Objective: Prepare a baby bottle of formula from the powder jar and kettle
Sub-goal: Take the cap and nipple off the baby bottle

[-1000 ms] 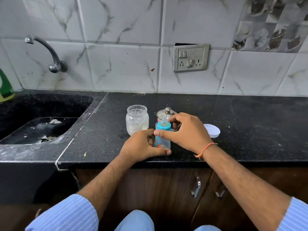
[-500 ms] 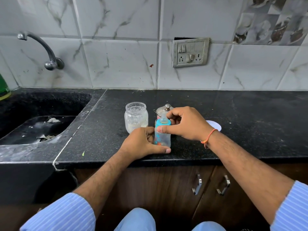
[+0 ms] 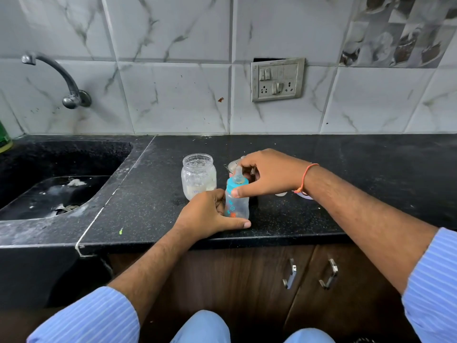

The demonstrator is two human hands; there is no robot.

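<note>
Baby bottle (image 3: 237,204): clear plastic with printed figures, blue collar and teat on top; stands upright near the front edge of the black counter (image 3: 371,194).

Left hand (image 3: 209,215): wrapped round the bottle's lower body from the left, thumb lying along its base in front. Blue striped sleeve pushed up the forearm.

Right hand (image 3: 267,173): arched over the bottle's top, thumb pressed against the blue collar, fingers curled over the teat from behind. Orange thread (image 3: 305,178) tied round the wrist.

Powder jar (image 3: 198,176): clear, lid off, white powder low inside; stands just left of and behind the bottle, apart from it.

Kettle (image 3: 233,165): steel, directly behind the bottle, mostly hidden by the right hand.

White lid (image 3: 305,195): on the counter under the right wrist, only its edge showing.

Sink (image 3: 57,194): black, sunk into the counter at far left, white residue in its basin.

Tap (image 3: 64,80): steel, on the tiled wall above the sink.

Switch plate (image 3: 277,80): on the wall behind the counter.
</note>
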